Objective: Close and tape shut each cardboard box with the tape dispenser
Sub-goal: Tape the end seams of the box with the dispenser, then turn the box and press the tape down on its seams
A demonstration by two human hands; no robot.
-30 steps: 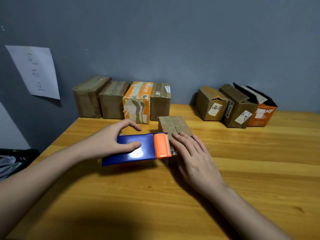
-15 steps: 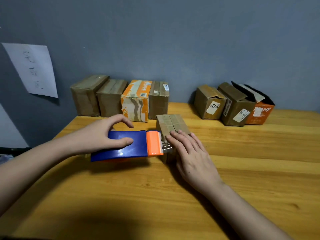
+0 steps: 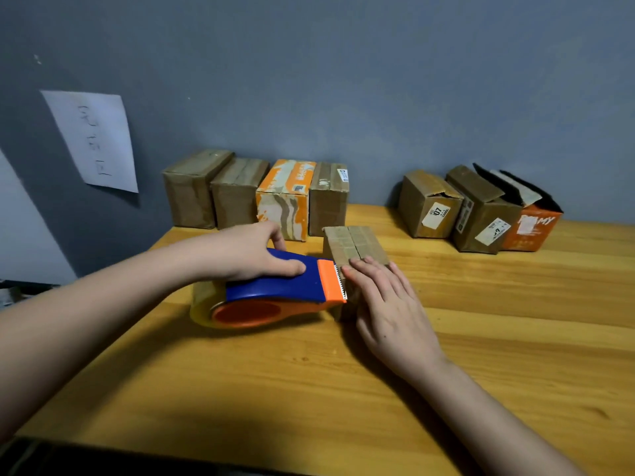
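- Head view: the left hand [image 3: 247, 255] has its grip around the blue and orange tape dispenser [image 3: 281, 286], thumb laid along the blue top and fingers curled over the far edge.
- The dispenser lies low over the wooden worktop [image 3: 343, 389], its roll of clear tape [image 3: 202, 304] at the rear end near the left forearm and its serrated orange front end right up against the near left edge of the small cardboard box [image 3: 354, 243].
- That small box sits in the middle of the worktop with its two top flaps folded shut, the seam running away from the camera.
- The right hand [image 3: 385, 304] lies flat on the near end of the box top, fingers straight and pressing down; its grip is released, closed around nothing.
- Along the back wall to the left stands a row of four closed boxes: two plain brown ones [image 3: 213, 194], an orange and white box [image 3: 283, 201] and another brown box [image 3: 328, 197], touching side by side.
- To the right, well apart from that row, stand three more: a brown box with a "07" label [image 3: 429, 204], a taller brown box [image 3: 481, 214] with its flap raised, and an orange box [image 3: 529, 228] with its flaps open.
- A sheet of paper [image 3: 92, 139] with handwriting hangs on the grey wall at the left.
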